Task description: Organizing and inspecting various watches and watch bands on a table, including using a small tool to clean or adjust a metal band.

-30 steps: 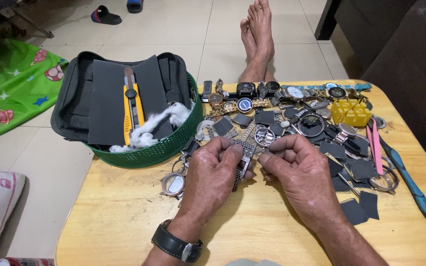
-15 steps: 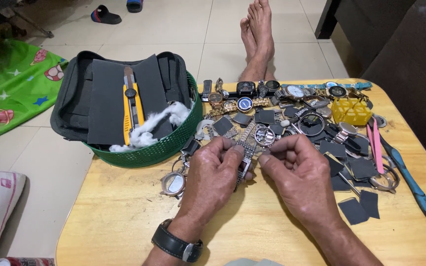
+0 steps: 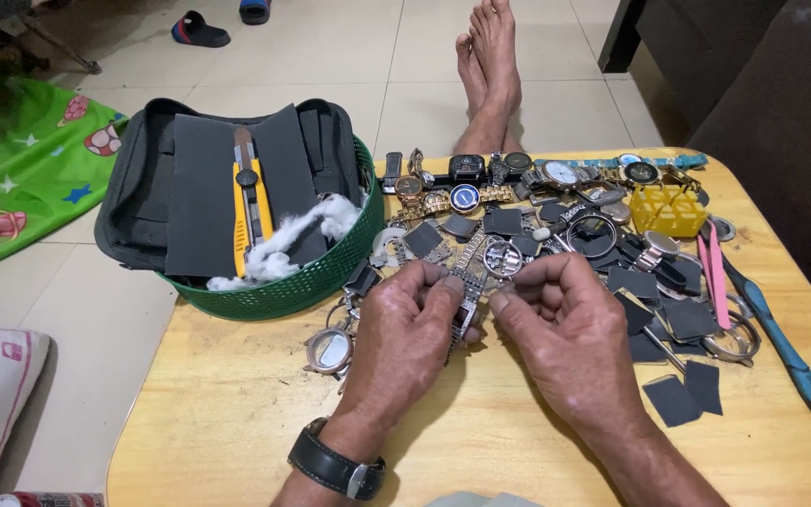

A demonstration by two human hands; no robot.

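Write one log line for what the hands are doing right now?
left hand: holds metal watch band | right hand: pinches band's end | wooden table: watches, green basket

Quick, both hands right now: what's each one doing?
Left hand: closed, pinching the metal watch band.
Right hand: closed, fingertips on the same band's upper end.

A home floor: tiled floor (image 3: pixel 330 56), slippers (image 3: pixel 201 30), low wooden table (image 3: pixel 237 413).

On the wooden table (image 3: pixel 237 404) there are one green basket (image 3: pixel 321 272), one yellow box cutter (image 3: pixel 237 211), one yellow plastic holder (image 3: pixel 668 211), one blue-handled tool (image 3: pixel 790 361) and one pink pair of tweezers (image 3: pixel 713 272). The watches, loose cases and dark pads are too heaped to count exactly. Two hands, two bare feet (image 3: pixel 490 61).
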